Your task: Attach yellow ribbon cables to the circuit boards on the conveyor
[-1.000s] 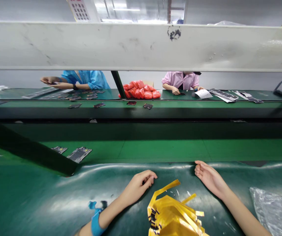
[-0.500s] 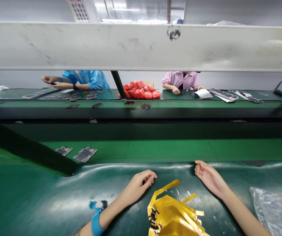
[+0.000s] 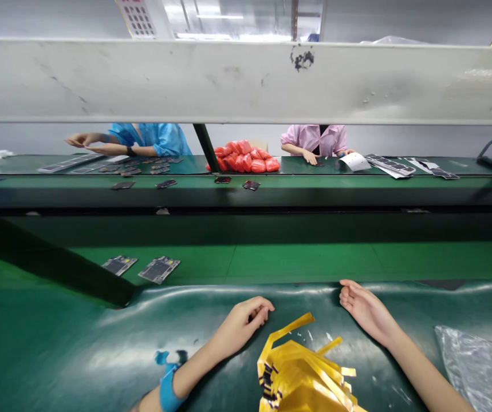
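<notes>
My left hand [image 3: 244, 325] rests on the dark green mat [image 3: 86, 337], its fingers loosely curled and nothing visible in them. A blue band [image 3: 169, 390] circles that wrist. My right hand [image 3: 365, 312] lies palm inward near the mat's far edge, with curled fingers and nothing seen in the grip. Between my forearms sits a heap of yellow, tape-like strips [image 3: 299, 372] with small dark pieces along its left side. Both hands are apart from it. Beyond the mat, a circuit board [image 3: 160, 269] and a second board [image 3: 119, 265] lie on the green belt [image 3: 297, 260].
A clear plastic bag [image 3: 480, 363] lies at right. A dark green post [image 3: 56, 263] slants across the left, and a white beam [image 3: 228, 83] spans above. Across the belts, a blue-sleeved person [image 3: 155, 140] and a pink-sleeved person [image 3: 314, 140] work near red bundles [image 3: 246, 157].
The boards on the near belt have shifted right, while the boards on the far belt have shifted slightly left. The co-workers' hands moved a little. My hands have stayed put.
</notes>
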`<state>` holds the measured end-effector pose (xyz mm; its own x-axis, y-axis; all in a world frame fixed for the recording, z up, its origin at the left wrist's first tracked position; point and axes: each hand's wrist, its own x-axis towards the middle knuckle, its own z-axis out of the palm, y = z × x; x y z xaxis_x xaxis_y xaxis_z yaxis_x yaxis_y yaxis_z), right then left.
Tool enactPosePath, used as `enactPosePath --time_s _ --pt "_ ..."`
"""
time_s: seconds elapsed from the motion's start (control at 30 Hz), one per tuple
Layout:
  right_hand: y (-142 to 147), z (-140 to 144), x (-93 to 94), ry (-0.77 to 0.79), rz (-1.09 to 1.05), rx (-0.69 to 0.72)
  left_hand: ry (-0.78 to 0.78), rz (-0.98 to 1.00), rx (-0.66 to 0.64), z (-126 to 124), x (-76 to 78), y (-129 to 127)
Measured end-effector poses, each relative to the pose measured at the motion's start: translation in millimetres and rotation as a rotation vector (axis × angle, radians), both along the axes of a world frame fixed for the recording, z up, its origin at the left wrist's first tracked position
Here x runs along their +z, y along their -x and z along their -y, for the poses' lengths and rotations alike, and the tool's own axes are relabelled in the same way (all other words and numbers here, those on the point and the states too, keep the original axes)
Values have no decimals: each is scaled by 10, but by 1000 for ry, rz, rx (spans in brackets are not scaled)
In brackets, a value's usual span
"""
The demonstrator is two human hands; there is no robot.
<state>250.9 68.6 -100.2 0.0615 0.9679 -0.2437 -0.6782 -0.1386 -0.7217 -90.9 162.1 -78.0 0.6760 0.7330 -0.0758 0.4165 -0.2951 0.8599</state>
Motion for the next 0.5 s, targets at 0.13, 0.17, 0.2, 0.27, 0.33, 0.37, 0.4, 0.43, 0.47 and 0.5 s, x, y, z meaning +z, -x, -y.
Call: enactPosePath --time_s 0.13,0.17,0.2,0.27,0.33,0.37,0.4,0.43,0.47,0.5 --pt "1 2 6 0 6 4 4 4 3 2 -5 -1" --pt "1 3 5 0 7 4 4 4 4 4 -4 -1" --pt "1 4 4 0 8 5 4 4 6 5 -3 -1" --pt "0 5 0 0 8 4 4 0 7 8 1 -2" --pt "0 5 -4 0 7 2 4 -2 6 8 3 -3" --pt "0 4 -6 -1 6 2 4 -2 6 8 3 -5" --pt "0 3 -7 -2 5 3 2 0 6 7 3 -6" --pt "0 2 -8 -3 5 4 0 1 6 6 3 -8" --pt "0 1 -9 -3 5 5 -2 2 7 6 3 -9" --pt "0 0 -10 -4 6 6 -3 2 7 6 3 -9"
